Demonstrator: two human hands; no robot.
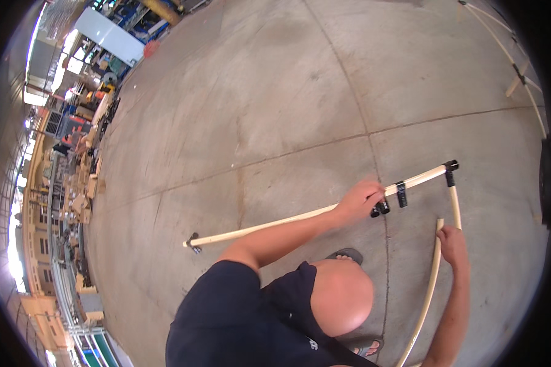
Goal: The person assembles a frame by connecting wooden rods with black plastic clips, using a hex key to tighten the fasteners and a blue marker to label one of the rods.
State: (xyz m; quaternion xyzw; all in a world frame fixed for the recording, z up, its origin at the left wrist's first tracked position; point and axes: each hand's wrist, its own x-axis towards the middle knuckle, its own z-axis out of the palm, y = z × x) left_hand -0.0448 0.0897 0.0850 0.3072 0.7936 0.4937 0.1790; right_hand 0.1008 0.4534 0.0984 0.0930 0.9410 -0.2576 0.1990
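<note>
The long pale pole (275,222) lies along the floor (288,122). My left hand (360,200) is at it beside black connectors (380,209), whether gripping I cannot tell; my right hand (452,244) grasps a second pole (433,275) on its near side.

Short-sleeved navy clothing (217,312) bears a small white mark (314,345); the open-toed sandals (352,252) are grey.

The left hand (362,200) touches a black connector (382,208) along a long cream pole (269,224); the right hand (453,246) grips another pole (431,284) near its far end.
</note>
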